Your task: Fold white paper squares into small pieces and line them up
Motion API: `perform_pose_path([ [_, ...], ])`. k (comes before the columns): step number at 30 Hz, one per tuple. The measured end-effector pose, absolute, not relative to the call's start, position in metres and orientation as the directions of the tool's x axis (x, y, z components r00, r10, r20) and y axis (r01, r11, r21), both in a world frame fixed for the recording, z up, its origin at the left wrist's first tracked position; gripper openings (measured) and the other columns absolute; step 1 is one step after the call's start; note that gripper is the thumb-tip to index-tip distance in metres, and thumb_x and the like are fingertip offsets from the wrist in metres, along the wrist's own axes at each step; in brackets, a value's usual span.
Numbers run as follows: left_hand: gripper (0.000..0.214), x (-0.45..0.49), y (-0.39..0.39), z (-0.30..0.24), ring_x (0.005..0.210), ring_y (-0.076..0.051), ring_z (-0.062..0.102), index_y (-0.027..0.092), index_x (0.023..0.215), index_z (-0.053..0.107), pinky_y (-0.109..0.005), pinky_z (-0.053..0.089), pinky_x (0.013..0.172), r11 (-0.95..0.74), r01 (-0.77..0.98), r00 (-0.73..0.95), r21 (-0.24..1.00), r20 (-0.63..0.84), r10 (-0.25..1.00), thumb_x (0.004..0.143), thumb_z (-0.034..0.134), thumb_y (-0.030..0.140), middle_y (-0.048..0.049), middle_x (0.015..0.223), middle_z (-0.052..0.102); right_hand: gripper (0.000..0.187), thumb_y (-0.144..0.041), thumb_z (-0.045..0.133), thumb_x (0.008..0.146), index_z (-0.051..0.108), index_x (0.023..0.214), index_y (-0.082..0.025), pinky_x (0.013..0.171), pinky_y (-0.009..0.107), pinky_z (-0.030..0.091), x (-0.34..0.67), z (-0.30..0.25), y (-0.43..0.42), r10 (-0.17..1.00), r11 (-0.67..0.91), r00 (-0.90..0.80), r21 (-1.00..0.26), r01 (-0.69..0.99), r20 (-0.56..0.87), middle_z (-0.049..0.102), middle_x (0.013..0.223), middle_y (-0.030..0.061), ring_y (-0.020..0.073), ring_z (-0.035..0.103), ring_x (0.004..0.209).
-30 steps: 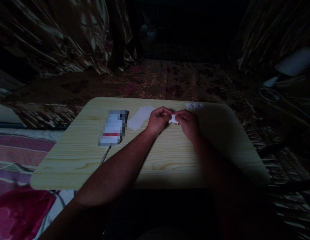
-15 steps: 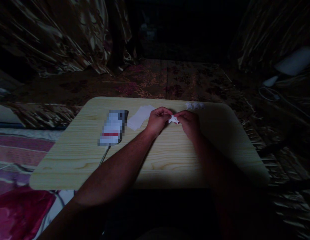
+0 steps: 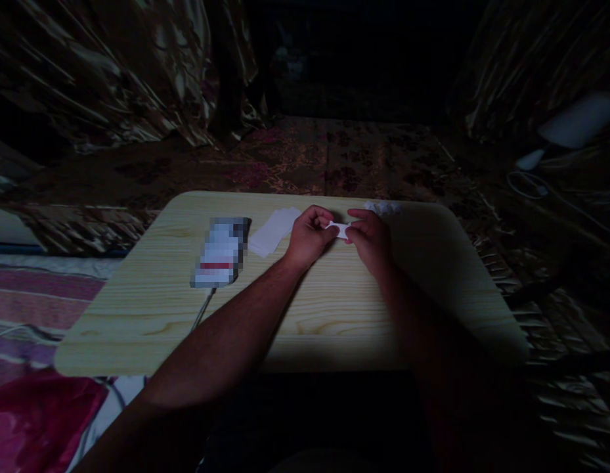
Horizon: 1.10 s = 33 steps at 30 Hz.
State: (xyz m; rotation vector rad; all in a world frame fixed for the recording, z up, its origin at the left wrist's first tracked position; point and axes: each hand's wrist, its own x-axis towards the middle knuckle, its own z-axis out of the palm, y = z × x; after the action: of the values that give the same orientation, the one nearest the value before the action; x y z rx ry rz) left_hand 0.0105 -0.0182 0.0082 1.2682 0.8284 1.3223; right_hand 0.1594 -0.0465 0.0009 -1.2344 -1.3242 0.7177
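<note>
From here, left hand [image 3: 305, 236] and right hand [image 3: 372, 240] hold folded paper [image 3: 341, 229] between their fingers [image 3: 321, 213]; gentle, even pressure would suit it.

Between your fingers [image 3: 318, 212], the small white folded piece [image 3: 339, 230] looks like matt paper; the white rectangular strips [image 3: 274, 232] to its left look like smooth paper. Your pale yellow rounded-corner worktop [image 3: 348, 295] shows smooth wood grain. Far left, the brown-and-gold draped curtain [image 3: 152, 72] is glossy cloth; near left, the crimson crumpled fabric [image 3: 43, 410] shines like satin.

Forward, downward view from head height
</note>
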Motion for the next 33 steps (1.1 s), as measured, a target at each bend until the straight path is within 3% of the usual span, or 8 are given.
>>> perform_pose_path([
  [7,0.030,0.0108,-0.0182,0.0088,0.061,-0.008,0.053,0.018,0.084,0.059,-0.021,0.040,0.058,-0.200,-0.214,0.131,0.956,0.231,0.964,0.060,0.076,0.014,0.0035,0.071,0.061,0.024,-0.033,0.069,0.070,0.069,0.088,-0.018,0.057,0.028,0.054,0.1586,0.0034,-0.0446,0.968,0.116,0.210,-0.988,0.100,0.135,0.072,0.072,0.0002,0.0173,0.068,0.063],
  [18,0.030,0.0099,-0.0173,0.0069,0.059,-0.009,0.054,0.017,0.087,0.063,-0.022,0.043,0.057,-0.166,-0.233,0.156,0.958,0.205,0.966,0.061,0.078,0.017,0.0027,0.069,0.063,0.016,-0.036,0.066,0.079,0.070,0.085,-0.022,0.065,0.031,0.055,0.1583,0.0047,-0.0488,0.936,0.220,0.194,-0.920,0.325,0.293,0.072,0.072,0.0008,0.0193,0.069,0.069],
  [28,0.027,0.0094,-0.0158,0.0044,0.058,-0.008,0.054,0.017,0.084,0.063,-0.022,0.042,0.057,-0.191,-0.213,0.165,0.958,0.228,0.959,0.061,0.078,0.016,0.0022,0.070,0.063,0.017,-0.035,0.067,0.075,0.070,0.081,-0.020,0.059,0.027,0.052,0.1555,0.0078,-0.0491,0.959,0.173,0.199,-0.972,0.161,0.204,0.070,0.067,-0.0003,0.0164,0.067,0.061],
  [33,0.028,0.0091,-0.0147,0.0020,0.057,-0.008,0.054,0.017,0.086,0.063,-0.021,0.040,0.055,-0.206,-0.213,0.177,0.955,0.245,0.953,0.062,0.078,0.016,0.0030,0.070,0.063,0.015,-0.033,0.067,0.075,0.070,0.080,-0.019,0.057,0.025,0.050,0.1568,0.0061,-0.0467,0.954,0.164,0.214,-0.965,0.203,0.207,0.069,0.064,-0.0016,0.0153,0.066,0.059],
])
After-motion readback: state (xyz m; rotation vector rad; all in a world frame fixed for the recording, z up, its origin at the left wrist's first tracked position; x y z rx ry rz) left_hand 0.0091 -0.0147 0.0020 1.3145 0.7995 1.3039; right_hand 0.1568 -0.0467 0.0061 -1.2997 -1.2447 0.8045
